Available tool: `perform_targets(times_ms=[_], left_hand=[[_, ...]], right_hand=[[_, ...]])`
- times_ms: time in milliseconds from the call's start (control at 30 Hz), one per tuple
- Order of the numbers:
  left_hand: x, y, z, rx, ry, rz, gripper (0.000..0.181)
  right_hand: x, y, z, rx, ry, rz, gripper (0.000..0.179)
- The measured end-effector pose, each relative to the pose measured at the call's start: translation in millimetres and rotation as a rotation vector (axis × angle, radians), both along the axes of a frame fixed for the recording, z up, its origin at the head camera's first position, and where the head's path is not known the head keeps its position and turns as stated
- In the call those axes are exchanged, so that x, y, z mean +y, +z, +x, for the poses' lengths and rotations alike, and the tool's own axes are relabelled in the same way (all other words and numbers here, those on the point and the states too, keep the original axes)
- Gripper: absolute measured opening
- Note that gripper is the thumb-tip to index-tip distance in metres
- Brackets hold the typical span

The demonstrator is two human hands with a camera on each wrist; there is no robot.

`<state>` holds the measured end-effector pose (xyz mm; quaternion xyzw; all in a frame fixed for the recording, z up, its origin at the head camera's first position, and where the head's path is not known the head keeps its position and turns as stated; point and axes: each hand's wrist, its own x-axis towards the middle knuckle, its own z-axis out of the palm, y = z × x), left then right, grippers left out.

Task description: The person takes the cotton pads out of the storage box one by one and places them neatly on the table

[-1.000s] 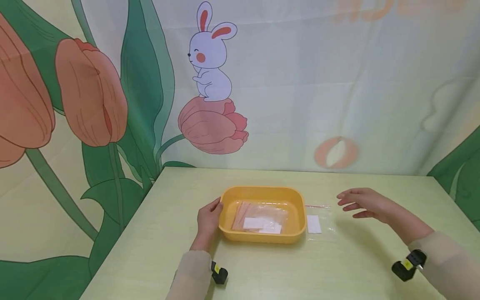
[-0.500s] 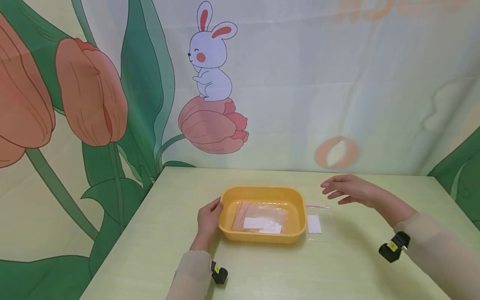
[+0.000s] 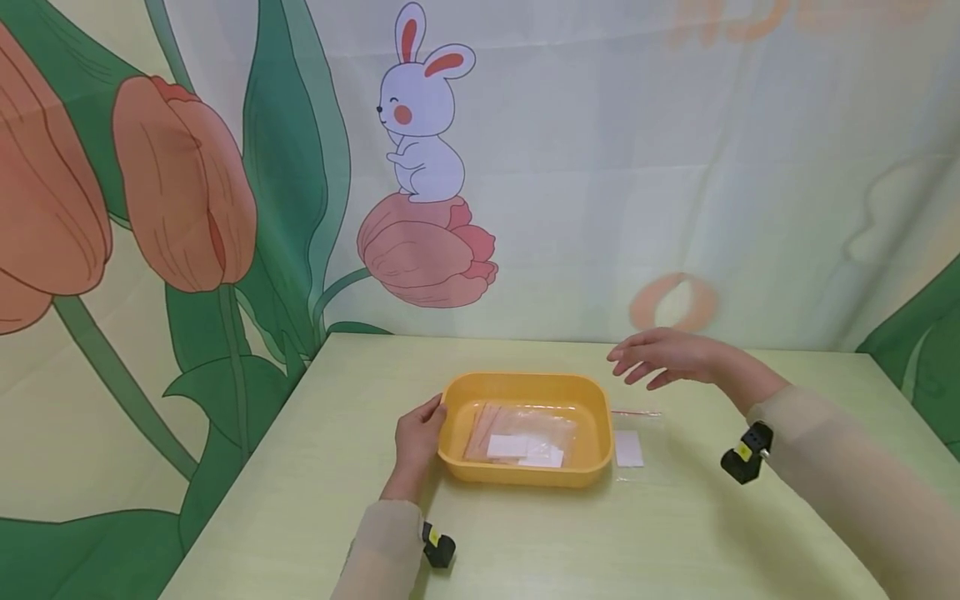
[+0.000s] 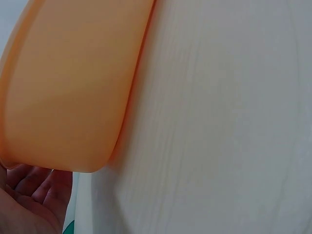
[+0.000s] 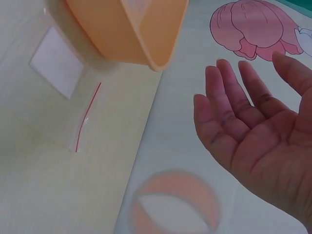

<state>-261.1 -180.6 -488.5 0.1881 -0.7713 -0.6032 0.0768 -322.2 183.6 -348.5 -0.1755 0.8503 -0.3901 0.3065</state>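
A shallow yellow plastic tray (image 3: 525, 477) sits on the table, with several clear zip-lock bags (image 3: 551, 425) with white labels lying inside. My left hand (image 3: 416, 442) holds the tray's left end, thumb at the rim; in the left wrist view its fingers (image 4: 41, 187) curl against that end. Just right of the tray, one more zip-lock bag (image 3: 648, 446) with a red seal line and a white label lies flat on the table. My right hand (image 3: 667, 357) hovers above and behind that bag, fingers loosely spread, touching nothing; the right wrist view shows its bare palm (image 5: 263, 131).
The pale table (image 3: 540, 542) ends at a back edge close behind the tray. A cloth backdrop (image 3: 562, 167) printed with tulips and a rabbit hangs behind it. A small black camera (image 3: 746, 454) is strapped to the right sleeve, another camera (image 3: 438, 546) to the left.
My right hand has moved left and away from me through the air, nearer the tray's far right corner. The left hand, tray and bags have stayed put.
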Motion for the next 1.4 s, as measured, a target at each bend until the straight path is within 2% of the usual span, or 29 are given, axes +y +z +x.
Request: perform_targets(times_ms=[167,400,633,1100,1400], left_hand=[[-0.4,1.4,1.3,0.0,-0.003,-0.001,0.037],[0.1,0.9,0.7,-0.012,-0.001,-0.017,0.037],[1.6,1.8,0.5,-0.018,-0.007,-0.028,0.037],[0.1,3.8,1.0,-0.002,-0.007,-0.033,0.037],[-0.7,0.4,0.8,-0.008,-0.007,-0.02,0.037]], right_hand=[[-16,3.0,-8.3,-0.019,0.038,0.031,0.055],[-39,-0.4,-22.8,-0.042,0.054,0.07,0.055],[-60,-3.1,-28.8,-0.038,0.091,0.104,0.052],[-98,-28.7,-40.7,-0.031,0.083,0.131,0.046],[-116,-38.8,-40.8,-0.095,0.049,0.143,0.048]])
